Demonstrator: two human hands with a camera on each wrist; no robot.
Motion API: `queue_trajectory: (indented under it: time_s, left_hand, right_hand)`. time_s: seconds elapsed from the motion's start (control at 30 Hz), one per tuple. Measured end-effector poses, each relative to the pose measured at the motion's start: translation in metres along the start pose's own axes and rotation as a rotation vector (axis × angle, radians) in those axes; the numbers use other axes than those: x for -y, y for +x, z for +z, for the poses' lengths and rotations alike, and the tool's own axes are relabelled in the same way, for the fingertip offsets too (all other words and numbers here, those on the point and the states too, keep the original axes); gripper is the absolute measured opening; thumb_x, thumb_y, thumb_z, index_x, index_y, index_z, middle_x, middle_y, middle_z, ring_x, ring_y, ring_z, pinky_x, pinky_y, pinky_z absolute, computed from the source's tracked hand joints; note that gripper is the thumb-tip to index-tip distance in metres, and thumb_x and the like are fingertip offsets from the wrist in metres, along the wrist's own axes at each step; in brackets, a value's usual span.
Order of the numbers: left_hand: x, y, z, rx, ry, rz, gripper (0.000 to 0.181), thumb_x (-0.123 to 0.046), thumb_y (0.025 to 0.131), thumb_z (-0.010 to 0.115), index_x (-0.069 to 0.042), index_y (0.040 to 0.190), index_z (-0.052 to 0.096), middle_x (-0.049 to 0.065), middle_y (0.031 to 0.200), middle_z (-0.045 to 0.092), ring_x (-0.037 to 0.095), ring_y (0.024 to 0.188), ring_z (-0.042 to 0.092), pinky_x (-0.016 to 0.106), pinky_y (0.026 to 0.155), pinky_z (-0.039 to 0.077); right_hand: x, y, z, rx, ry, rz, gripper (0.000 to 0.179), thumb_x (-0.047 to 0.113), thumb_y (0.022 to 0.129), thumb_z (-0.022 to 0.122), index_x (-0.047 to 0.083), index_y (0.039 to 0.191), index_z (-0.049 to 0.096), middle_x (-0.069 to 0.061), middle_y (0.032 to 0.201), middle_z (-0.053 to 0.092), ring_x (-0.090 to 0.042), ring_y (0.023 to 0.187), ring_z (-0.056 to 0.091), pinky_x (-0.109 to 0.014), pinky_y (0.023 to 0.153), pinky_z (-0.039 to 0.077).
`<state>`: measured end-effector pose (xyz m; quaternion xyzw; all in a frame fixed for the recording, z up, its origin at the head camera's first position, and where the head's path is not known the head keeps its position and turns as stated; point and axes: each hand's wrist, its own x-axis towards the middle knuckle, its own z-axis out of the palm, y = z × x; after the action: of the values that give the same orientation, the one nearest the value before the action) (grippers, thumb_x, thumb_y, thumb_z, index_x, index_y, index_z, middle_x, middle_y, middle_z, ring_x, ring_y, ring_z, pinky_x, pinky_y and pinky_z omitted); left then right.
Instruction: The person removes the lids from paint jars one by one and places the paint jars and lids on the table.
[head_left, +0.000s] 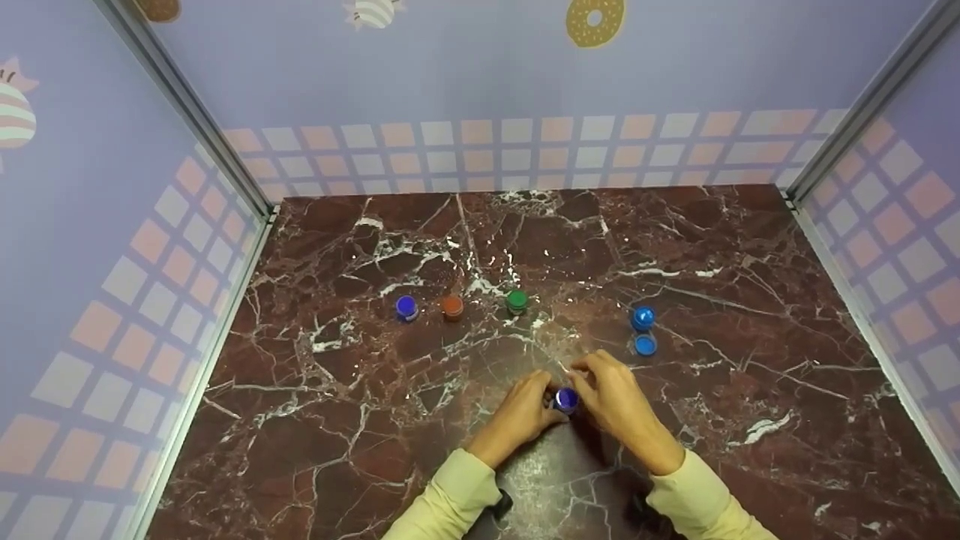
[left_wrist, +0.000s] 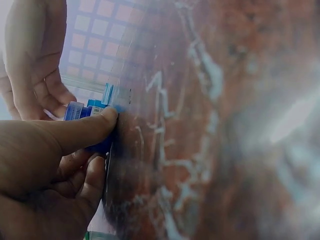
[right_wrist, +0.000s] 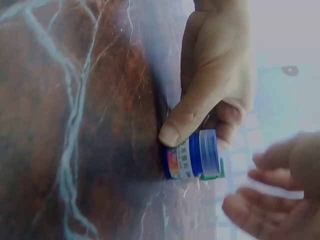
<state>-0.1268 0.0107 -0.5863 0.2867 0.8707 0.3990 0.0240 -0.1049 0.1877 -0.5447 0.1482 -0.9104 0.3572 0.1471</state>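
A small dark blue paint jar (head_left: 566,400) stands upright on the table, its printed label showing in the right wrist view. My left hand (head_left: 520,411) holds it low down, with the thumb (right_wrist: 172,134) pressed against its side. Just to the right is my right hand (head_left: 619,397), fingers loosely bent. In the right wrist view, those fingers (right_wrist: 265,205) are apart from the jar and hold nothing. The jar's clear-rimmed top (right_wrist: 209,152) faces up between the hands.
Farther back stand a violet-blue jar (head_left: 406,307), an orange jar (head_left: 452,307) and a green jar (head_left: 517,301). To the right is a light blue jar (head_left: 643,318), with a light blue round lid (head_left: 646,345) in front. Patterned panels (head_left: 510,150) enclose the marbled table (head_left: 337,442).
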Motion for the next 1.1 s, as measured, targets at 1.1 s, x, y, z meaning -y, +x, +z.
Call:
queue_trajectory:
  time_s: [1.1]
  left_hand:
    - [0.001, -0.001, 0.002, -0.016, 0.029, 0.009, 0.027, 0.000, 0.075, 0.082, -0.004, 0.094, 0.064, 0.005, 0.088, 0.063, 0.015, 0.079, 0.058, 0.030, 0.075, 0.051]
  right_hand:
    - [0.033, -0.014, 0.020, 0.065, -0.409, -0.050, 0.031, 0.003, 0.075, 0.087, -0.002, 0.085, 0.058, -0.013, 0.081, 0.054, -0.035, 0.071, 0.062, -0.048, 0.060, 0.055]
